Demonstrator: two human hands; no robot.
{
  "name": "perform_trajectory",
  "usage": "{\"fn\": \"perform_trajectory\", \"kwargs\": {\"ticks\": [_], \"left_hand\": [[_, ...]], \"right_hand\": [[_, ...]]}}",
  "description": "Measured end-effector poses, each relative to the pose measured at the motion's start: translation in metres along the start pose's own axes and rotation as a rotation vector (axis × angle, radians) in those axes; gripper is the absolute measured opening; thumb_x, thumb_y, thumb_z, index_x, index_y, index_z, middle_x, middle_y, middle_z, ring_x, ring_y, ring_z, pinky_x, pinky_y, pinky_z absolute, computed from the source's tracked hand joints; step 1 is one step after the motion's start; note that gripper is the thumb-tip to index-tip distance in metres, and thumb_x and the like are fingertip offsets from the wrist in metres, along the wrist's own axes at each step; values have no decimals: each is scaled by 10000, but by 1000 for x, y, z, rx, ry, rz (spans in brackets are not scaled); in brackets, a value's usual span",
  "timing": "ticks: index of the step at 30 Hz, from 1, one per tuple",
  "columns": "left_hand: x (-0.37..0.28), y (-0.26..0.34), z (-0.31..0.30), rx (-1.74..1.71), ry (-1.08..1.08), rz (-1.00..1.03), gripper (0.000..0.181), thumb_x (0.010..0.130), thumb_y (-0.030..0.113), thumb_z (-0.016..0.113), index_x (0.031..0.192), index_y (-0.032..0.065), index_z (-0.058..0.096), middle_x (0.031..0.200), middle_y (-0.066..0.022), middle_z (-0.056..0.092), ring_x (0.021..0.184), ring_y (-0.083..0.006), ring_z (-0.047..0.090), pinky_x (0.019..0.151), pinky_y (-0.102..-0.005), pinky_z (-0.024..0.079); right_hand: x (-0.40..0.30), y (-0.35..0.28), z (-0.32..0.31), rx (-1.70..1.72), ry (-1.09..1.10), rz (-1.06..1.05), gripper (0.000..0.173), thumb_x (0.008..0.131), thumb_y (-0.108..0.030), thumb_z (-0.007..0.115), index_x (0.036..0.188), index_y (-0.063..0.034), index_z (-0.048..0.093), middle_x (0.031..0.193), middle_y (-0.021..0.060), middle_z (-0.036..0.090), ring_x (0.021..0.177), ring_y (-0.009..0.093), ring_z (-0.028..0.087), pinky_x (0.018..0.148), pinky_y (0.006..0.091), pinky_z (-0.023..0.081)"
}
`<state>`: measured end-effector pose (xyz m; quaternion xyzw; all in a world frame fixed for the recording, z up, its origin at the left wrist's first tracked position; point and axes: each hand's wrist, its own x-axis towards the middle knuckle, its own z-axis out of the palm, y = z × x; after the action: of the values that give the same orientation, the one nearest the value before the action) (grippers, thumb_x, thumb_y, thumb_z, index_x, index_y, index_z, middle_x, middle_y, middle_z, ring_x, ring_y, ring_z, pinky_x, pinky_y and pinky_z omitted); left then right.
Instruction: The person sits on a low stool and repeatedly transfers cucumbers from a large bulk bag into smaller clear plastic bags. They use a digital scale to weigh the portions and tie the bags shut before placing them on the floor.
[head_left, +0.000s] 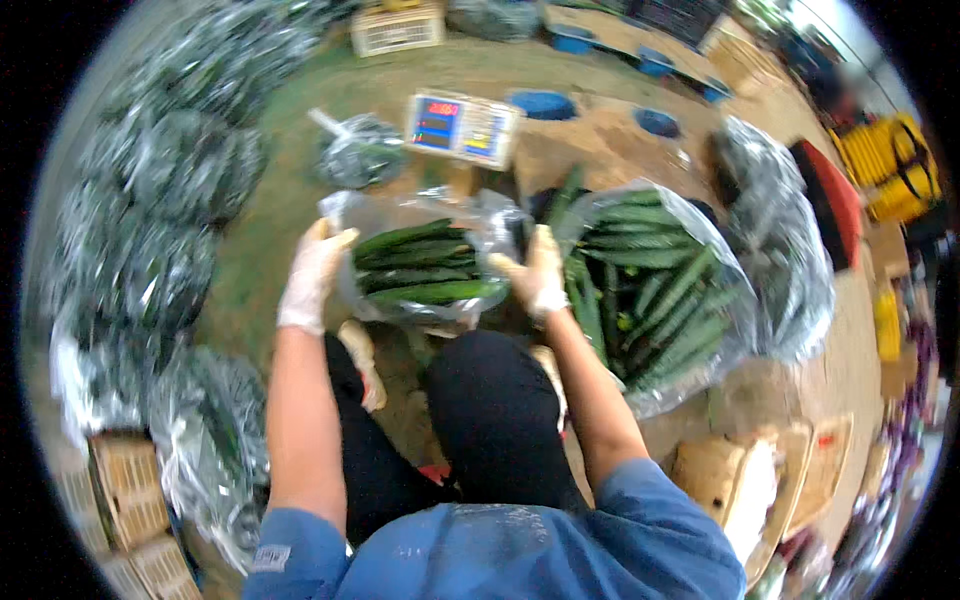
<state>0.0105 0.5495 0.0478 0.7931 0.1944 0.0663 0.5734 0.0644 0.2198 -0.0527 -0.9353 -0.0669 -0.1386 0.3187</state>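
A clear plastic bag with several long green cucumbers lying lengthwise in it is in front of my knees. My left hand, in a pale glove, holds the bag's left edge, thumb pointing inward. On the opposite side my right hand, gloved too, grips the right edge with its thumb over the plastic. Just beyond the bag is a digital scale's display panel with lit red digits. To the right of my right hand, a large open plastic bag is full of loose cucumbers.
Filled plastic bags are heaped along the left. A tied bag sits left of the scale panel. Plastic crates stand at lower left, and pale bins at lower right. A yellow crate is at far right.
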Motion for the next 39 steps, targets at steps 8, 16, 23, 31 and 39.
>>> {"fn": "perform_trajectory", "kwargs": {"ticks": [8, 16, 23, 31, 39], "left_hand": [[10, -18, 41, -386, -375, -240, 425, 918, 401, 536, 1030, 1, 623, 892, -59, 659, 798, -170, 606, 746, -311, 485], [-3, -14, 87, -582, -486, -125, 329, 910, 312, 545, 987, 4, 631, 933, -79, 658, 868, -192, 621, 822, -324, 478], [29, 32, 13, -729, 475, 94, 326, 935, 231, 489, 699, 56, 629, 625, -47, 623, 590, -161, 571, 596, -311, 450], [31, 28, -92, -809, 1051, 493, 245, 933, 201, 522, 810, 4, 599, 814, -77, 655, 751, -153, 596, 762, -286, 468], [34, -6, -68, -366, 1490, -315, 380, 870, 297, 453, 883, -62, 574, 902, -265, 585, 858, -427, 547, 816, -500, 407]], "right_hand": [[29, -72, 30, 596, -604, -71, 295, 855, -302, 533, 972, -56, 644, 914, 180, 656, 860, 322, 625, 778, 391, 479], [12, -115, -50, 437, -897, -508, 404, 842, -246, 580, 1204, -66, 569, 1192, 190, 559, 1136, 335, 500, 1006, 377, 360], [-36, -46, -125, 710, -443, 365, 301, 901, -173, 547, 1118, 24, 613, 1100, 86, 634, 978, 152, 576, 868, 269, 443], [-73, 25, -142, 555, -407, 247, 357, 953, -264, 467, 1075, 46, 594, 969, 88, 617, 865, 171, 553, 791, 297, 455], [-51, -13, -97, 626, -646, 182, 380, 942, -296, 483, 1087, 36, 596, 1002, 109, 616, 884, 197, 559, 792, 314, 459]]}}
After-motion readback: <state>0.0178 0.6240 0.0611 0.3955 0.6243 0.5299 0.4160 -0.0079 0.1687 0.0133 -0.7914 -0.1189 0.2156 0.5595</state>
